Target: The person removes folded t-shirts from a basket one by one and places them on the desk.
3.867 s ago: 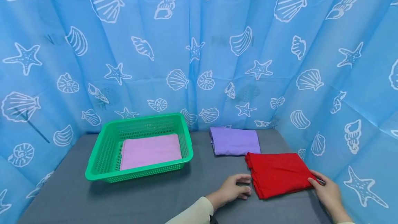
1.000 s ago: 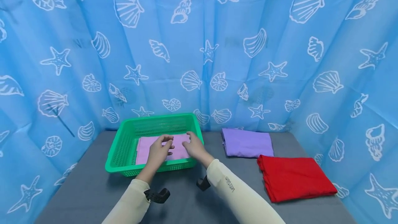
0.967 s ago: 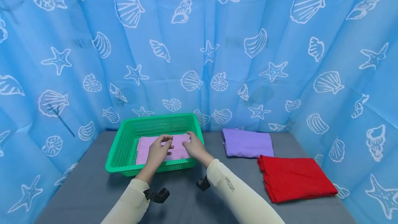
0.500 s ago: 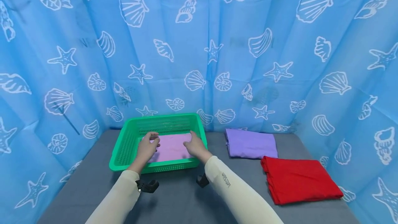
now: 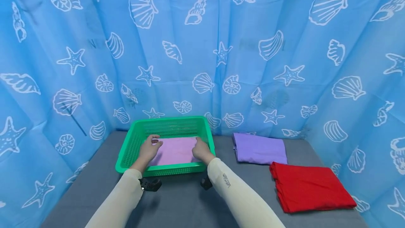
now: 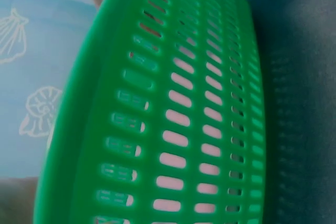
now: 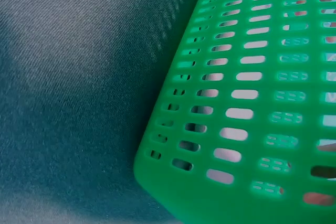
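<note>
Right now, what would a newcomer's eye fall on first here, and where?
The bright green basket draws the eye, left of centre on the grey table, with left hand and right hand at opposite ends of its pink cloth. Next comes the red cloth at lower right, nearer the camera than the purple cloth. Behind hangs a blue curtain with white shells.

Three cloths (image 5: 177,149) (image 5: 261,149) (image 5: 313,187), one basket (image 5: 177,168), one table (image 5: 180,203)

Creased blue curtain (image 5: 202,55) with white seashell and starfish prints, behind and beside a grey cloth-covered tabletop (image 5: 177,203).
</note>
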A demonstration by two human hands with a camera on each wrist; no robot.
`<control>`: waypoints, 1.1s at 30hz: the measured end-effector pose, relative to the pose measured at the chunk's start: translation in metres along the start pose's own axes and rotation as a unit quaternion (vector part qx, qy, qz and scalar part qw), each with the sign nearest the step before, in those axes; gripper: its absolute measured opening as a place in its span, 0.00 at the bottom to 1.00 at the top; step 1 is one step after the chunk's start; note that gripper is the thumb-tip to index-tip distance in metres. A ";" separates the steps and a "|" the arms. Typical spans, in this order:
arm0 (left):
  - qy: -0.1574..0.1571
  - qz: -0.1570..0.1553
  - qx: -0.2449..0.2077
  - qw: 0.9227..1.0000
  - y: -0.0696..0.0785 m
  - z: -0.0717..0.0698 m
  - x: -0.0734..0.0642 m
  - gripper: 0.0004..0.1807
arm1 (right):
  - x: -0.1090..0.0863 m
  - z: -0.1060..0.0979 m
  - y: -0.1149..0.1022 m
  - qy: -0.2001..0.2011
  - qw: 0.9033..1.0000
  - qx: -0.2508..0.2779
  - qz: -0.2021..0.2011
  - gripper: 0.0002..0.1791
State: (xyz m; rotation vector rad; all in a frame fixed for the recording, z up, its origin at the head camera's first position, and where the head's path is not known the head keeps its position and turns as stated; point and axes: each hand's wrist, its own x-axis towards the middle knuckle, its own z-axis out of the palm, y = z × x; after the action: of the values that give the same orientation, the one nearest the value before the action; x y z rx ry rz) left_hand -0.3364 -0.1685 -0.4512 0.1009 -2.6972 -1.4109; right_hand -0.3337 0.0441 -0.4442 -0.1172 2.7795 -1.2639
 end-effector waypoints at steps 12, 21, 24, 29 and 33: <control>-0.049 -0.025 0.036 0.998 -0.020 -0.014 0.009 0.27 | 0.003 0.003 0.002 -0.044 0.999 0.015 0.007 0.33; -0.081 -0.070 0.031 0.994 -0.023 -0.013 0.016 0.30 | 0.010 0.001 0.004 -0.045 0.993 0.105 0.019 0.34; -0.096 -0.065 0.038 0.993 -0.023 -0.011 0.017 0.31 | 0.011 0.001 0.004 -0.040 0.992 0.117 0.026 0.34; -0.114 -0.059 0.037 0.991 -0.021 -0.009 0.017 0.33 | 0.014 0.000 0.006 -0.047 0.989 0.135 0.045 0.34; -0.120 -0.067 0.038 0.990 -0.019 -0.007 0.016 0.34 | 0.015 0.000 0.007 -0.060 0.985 0.151 0.063 0.34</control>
State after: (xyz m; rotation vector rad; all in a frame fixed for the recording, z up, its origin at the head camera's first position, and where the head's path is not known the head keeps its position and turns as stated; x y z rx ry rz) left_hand -0.3511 -0.1870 -0.4617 0.1287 -2.9918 -1.4414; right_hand -0.3484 0.0468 -0.4502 0.0031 2.4196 -1.5692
